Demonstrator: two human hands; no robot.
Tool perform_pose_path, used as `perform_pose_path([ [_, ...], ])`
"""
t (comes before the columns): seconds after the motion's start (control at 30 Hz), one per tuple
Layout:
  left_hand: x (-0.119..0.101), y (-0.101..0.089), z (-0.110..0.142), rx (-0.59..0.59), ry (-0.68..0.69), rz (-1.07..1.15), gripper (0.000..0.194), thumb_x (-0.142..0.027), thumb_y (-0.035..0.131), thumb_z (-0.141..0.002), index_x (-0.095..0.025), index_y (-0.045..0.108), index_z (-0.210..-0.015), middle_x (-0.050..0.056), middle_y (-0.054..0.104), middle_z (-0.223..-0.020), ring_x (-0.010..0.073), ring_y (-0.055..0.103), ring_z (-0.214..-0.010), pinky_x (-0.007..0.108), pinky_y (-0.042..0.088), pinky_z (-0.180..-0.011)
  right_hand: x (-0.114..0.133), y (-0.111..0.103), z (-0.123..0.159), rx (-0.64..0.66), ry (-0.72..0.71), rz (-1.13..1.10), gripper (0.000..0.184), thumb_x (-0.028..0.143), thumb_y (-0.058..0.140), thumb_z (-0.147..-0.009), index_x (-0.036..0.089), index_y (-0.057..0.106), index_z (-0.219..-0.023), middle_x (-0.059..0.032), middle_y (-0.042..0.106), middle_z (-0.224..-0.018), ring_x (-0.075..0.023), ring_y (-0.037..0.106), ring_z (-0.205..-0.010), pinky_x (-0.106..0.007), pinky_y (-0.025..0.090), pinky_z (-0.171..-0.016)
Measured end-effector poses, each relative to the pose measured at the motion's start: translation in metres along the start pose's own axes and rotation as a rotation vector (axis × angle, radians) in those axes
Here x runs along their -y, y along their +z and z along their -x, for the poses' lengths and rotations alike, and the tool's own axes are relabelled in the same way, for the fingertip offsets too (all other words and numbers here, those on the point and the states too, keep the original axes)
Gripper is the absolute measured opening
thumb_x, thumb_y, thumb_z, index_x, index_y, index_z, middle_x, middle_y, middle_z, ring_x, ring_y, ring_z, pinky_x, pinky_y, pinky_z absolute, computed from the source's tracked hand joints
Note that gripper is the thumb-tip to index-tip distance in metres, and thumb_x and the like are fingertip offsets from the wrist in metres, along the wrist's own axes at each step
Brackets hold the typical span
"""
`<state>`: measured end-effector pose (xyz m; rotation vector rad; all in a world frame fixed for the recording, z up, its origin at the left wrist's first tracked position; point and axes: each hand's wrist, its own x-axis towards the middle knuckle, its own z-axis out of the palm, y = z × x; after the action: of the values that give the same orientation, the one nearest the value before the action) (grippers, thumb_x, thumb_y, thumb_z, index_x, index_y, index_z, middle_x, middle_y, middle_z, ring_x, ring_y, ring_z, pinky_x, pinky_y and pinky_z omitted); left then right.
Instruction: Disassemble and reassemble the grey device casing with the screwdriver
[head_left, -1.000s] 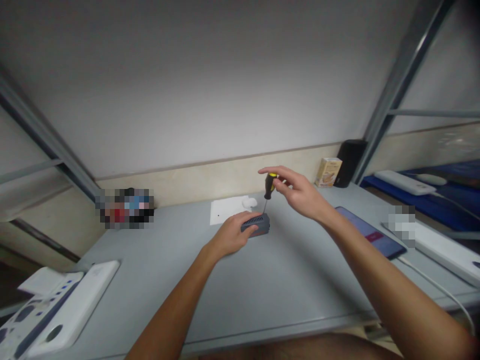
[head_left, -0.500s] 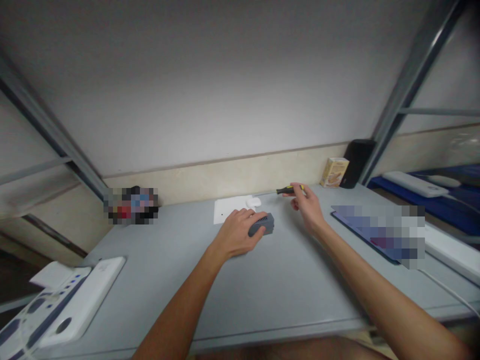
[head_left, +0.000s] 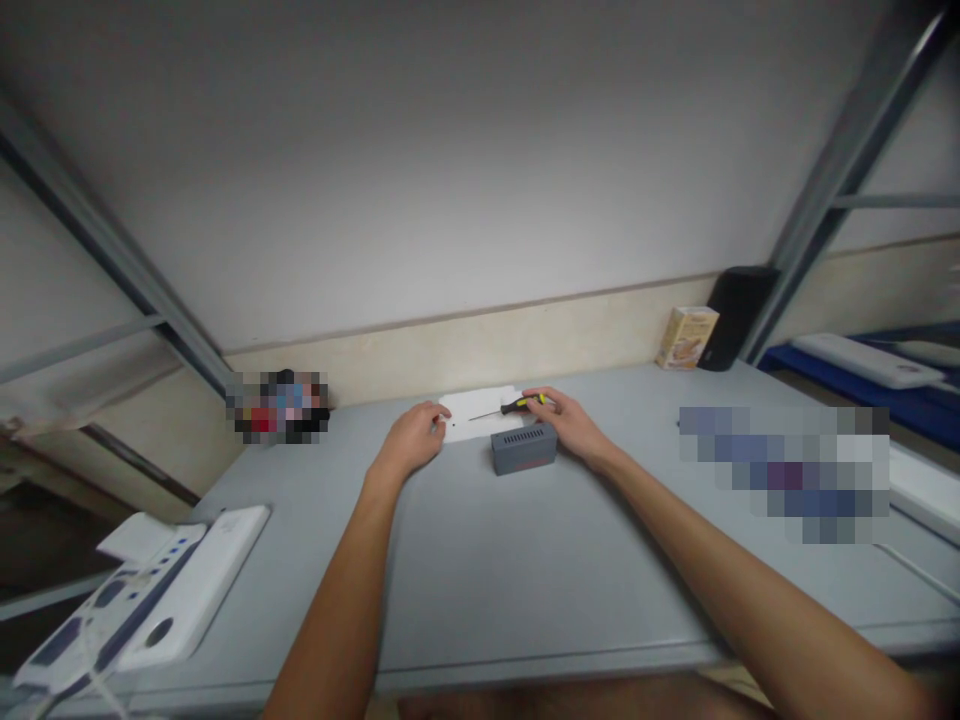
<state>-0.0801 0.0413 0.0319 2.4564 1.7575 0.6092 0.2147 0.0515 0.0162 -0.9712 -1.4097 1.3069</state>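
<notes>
Two bare hands reach over the grey desk top (head_left: 465, 600) in front of me. With the right hand (head_left: 559, 418) I have the black-and-yellow handle of the slim screwdriver (head_left: 516, 405) pinched between thumb and fingers, its thin shaft pointing left above the white sheet (head_left: 480, 408). The left hand (head_left: 422, 435) is at the sheet's left edge, fingers curled; I can't tell whether they pinch anything. The dark grey slotted box (head_left: 524, 451) sits on the desk just nearer me than the sheet, between my hands, beside the right one. Farther right, the yellow carton (head_left: 686, 338) stands against the tall black case (head_left: 741, 317).
</notes>
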Motion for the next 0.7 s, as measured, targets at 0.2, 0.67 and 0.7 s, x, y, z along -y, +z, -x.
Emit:
perform_pose_path([
  [0.2, 0.004, 0.008, 0.000, 0.067, -0.028, -0.009, 0.028, -0.020, 0.054, -0.093, -0.019, 0.074, -0.113, 0.009, 0.071, -0.103, 0.0240, 0.066, -0.098, 0.033, 0.049, -0.090, -0.006, 0.013, -0.006, 0.047, -0.011, -0.031, 0.052, 0.057, 0.075, -0.076, 0.018, 0.066, -0.111, -0.0048, 0.077, -0.084, -0.0107, 0.054, -0.052, -0.023, 0.039, -0.049],
  [0.67, -0.001, 0.008, -0.001, 0.010, 0.047, 0.011, 0.021, -0.026, 0.059, -0.094, -0.019, 0.076, -0.105, 0.009, 0.070, -0.101, 0.0228, 0.064, -0.098, 0.032, 0.048, -0.093, -0.005, 0.014, 0.003, 0.035, -0.002, -0.045, 0.050, 0.057, 0.073, -0.080, 0.020, 0.065, -0.113, -0.0081, 0.079, -0.093, -0.0183, 0.067, -0.071, -0.028, 0.048, -0.063],
  [0.7, -0.002, 0.008, -0.001, 0.005, 0.054, 0.027, 0.021, -0.026, 0.060, -0.093, -0.019, 0.076, -0.105, 0.009, 0.070, -0.101, 0.0226, 0.064, -0.097, 0.032, 0.048, -0.092, -0.005, 0.014, 0.004, 0.027, -0.001, -0.041, 0.050, 0.057, 0.072, -0.080, 0.020, 0.065, -0.113, -0.0080, 0.079, -0.093, -0.0186, 0.067, -0.072, -0.029, 0.048, -0.063],
])
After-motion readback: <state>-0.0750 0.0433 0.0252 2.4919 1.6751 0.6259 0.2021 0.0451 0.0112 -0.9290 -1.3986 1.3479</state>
